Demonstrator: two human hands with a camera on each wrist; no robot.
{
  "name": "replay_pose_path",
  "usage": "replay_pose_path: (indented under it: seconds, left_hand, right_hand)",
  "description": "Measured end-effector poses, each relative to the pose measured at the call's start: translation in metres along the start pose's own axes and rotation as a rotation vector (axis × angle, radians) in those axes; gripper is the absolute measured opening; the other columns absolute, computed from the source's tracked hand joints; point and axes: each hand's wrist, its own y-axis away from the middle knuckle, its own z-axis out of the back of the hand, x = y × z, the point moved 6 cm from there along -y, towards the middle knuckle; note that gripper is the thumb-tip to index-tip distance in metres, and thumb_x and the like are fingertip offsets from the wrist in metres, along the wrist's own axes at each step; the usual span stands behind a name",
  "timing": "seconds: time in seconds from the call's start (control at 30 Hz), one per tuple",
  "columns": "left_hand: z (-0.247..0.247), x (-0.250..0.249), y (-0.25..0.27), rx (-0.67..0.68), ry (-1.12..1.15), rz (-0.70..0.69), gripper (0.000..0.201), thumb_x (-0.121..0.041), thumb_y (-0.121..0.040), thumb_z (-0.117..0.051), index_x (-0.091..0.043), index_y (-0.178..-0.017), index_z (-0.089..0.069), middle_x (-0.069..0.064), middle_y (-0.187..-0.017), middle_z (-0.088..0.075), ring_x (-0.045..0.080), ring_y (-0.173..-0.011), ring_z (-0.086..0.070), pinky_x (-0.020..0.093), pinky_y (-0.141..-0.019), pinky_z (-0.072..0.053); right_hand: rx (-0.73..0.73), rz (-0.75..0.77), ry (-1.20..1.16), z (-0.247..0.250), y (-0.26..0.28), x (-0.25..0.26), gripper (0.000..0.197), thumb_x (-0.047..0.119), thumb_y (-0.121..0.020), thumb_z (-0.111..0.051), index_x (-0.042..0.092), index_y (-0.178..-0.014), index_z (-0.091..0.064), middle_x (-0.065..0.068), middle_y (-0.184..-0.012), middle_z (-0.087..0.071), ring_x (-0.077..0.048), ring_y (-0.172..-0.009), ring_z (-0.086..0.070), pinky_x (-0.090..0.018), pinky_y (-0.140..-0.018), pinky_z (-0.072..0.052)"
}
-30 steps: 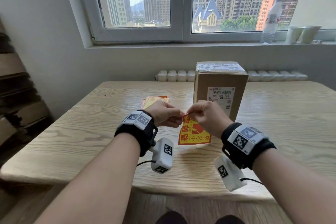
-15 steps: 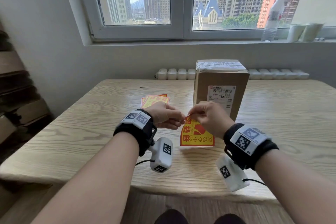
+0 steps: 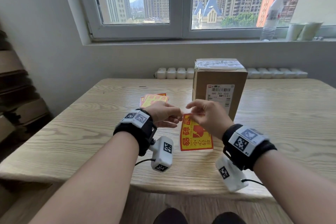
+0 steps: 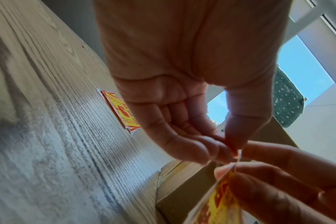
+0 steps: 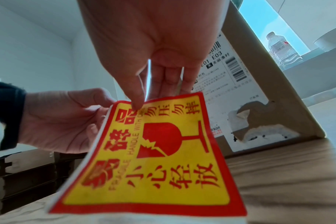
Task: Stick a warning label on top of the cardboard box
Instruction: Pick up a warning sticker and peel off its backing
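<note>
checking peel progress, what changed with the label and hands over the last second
The right hand has opened its fingers wider at the top edge of the warning label, which now hangs squarer to the head camera. The left hand still pinches its top left corner. The cardboard box and spare labels stayed put.

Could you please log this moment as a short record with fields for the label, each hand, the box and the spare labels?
label: warning label held above the table, top edge pinched
left hand: pinches top left corner
right hand: pinches top edge
box: cardboard box upright behind the hands, top taped, no warning label on it
spares: label stack left of box
</note>
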Motion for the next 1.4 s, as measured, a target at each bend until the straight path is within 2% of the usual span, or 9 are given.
replay_pose_path:
  seconds: [0.13, 0.4, 0.57, 0.77, 0.87, 0.97, 1.03, 1.27, 1.4]
  left_hand:
    - [-0.001, -0.003, -0.001, 0.007, 0.061, -0.021, 0.013, -0.010, -0.087, -0.062, -0.009, -0.073, -0.063, 0.002, -0.069, -0.062, 0.010, -0.062, -0.059, 0.019, -0.058, -0.057]
    - [-0.005, -0.006, 0.003, 0.066, 0.136, -0.009, 0.013, -0.007, -0.092, -0.056, -0.004, -0.081, -0.062, 0.008, -0.077, -0.063, 0.010, -0.055, -0.064, 0.019, -0.053, -0.057]
    - [-0.004, -0.008, 0.004, 0.011, 0.117, -0.059, 0.008, -0.002, -0.090, -0.057, -0.007, -0.085, -0.061, 0.006, -0.072, -0.060, 0.009, -0.052, -0.062, 0.019, -0.054, -0.058]
    - [-0.005, -0.015, 0.004, -0.009, 0.004, -0.139, 0.026, 0.004, -0.090, -0.051, -0.012, -0.086, -0.071, 0.003, -0.073, -0.064, 0.013, -0.065, -0.059, 0.019, -0.059, -0.055]
    - [-0.007, -0.016, 0.004, 0.009, -0.085, -0.149, 0.021, 0.005, -0.086, -0.059, -0.003, -0.102, -0.071, 0.003, -0.076, -0.069, 0.014, -0.070, -0.063, 0.020, -0.066, -0.056]
    - [-0.003, -0.013, 0.001, -0.034, -0.106, -0.161, 0.005, -0.003, -0.084, -0.067, -0.008, -0.087, -0.067, 0.005, -0.084, -0.067, 0.015, -0.080, -0.064, 0.024, -0.077, -0.056]
    - [0.004, -0.007, -0.002, -0.074, -0.092, -0.143, 0.010, -0.004, -0.085, -0.066, -0.011, -0.080, -0.060, 0.006, -0.087, -0.066, 0.016, -0.083, -0.064, 0.028, -0.082, -0.055]
    - [0.041, 0.021, -0.004, -0.266, -0.151, 0.003, 0.016, 0.004, -0.087, -0.057, -0.012, -0.088, -0.056, 0.005, -0.082, -0.064, 0.017, -0.072, -0.063, 0.029, -0.072, -0.052]
    - [0.060, 0.044, -0.006, -0.365, -0.336, 0.138, 0.021, 0.007, -0.081, -0.059, -0.012, -0.072, -0.058, 0.011, -0.077, -0.066, 0.018, -0.059, -0.065, 0.029, -0.061, -0.052]
  right_hand:
    - [-0.098, 0.085, 0.013, 0.008, 0.005, 0.013, 0.031, 0.016, -0.081, -0.073, 0.020, -0.111, -0.069, 0.003, -0.101, -0.072, -0.011, -0.092, -0.067, -0.030, -0.081, -0.059]
    - [-0.179, 0.167, 0.116, 0.014, 0.005, 0.020, 0.014, 0.022, -0.079, -0.074, 0.023, -0.092, -0.076, 0.006, -0.094, -0.070, -0.015, -0.084, -0.066, -0.037, -0.078, -0.057]
    - [-0.176, 0.158, 0.145, 0.012, 0.004, 0.018, 0.005, 0.017, -0.078, -0.074, 0.022, -0.078, -0.071, 0.005, -0.092, -0.068, -0.016, -0.084, -0.064, -0.037, -0.077, -0.056]
    - [-0.141, 0.071, 0.000, 0.013, -0.001, 0.011, 0.011, 0.018, -0.080, -0.071, 0.025, -0.077, -0.064, 0.005, -0.085, -0.069, -0.017, -0.081, -0.066, -0.038, -0.076, -0.058]
    - [-0.132, 0.045, -0.023, 0.014, -0.003, 0.008, 0.015, 0.014, -0.081, -0.069, 0.026, -0.077, -0.061, 0.003, -0.085, -0.069, -0.018, -0.080, -0.066, -0.040, -0.074, -0.059]
    - [-0.126, 0.018, -0.043, 0.015, -0.002, 0.007, 0.015, 0.014, -0.083, -0.068, 0.025, -0.078, -0.059, 0.008, -0.077, -0.065, -0.016, -0.076, -0.066, -0.036, -0.072, -0.060]
    - [-0.150, -0.003, -0.051, 0.019, -0.002, 0.005, 0.013, 0.012, -0.084, -0.066, 0.022, -0.080, -0.059, 0.007, -0.074, -0.064, -0.016, -0.075, -0.066, -0.034, -0.073, -0.059]
    - [-0.183, -0.089, -0.037, 0.030, 0.004, -0.016, 0.018, 0.009, -0.080, -0.069, 0.022, -0.082, -0.057, 0.006, -0.080, -0.065, -0.016, -0.077, -0.067, -0.033, -0.074, -0.059]
    - [-0.176, -0.109, -0.033, 0.032, 0.008, -0.023, 0.020, 0.002, -0.080, -0.067, 0.018, -0.087, -0.056, 0.000, -0.085, -0.066, -0.020, -0.080, -0.067, -0.039, -0.076, -0.060]
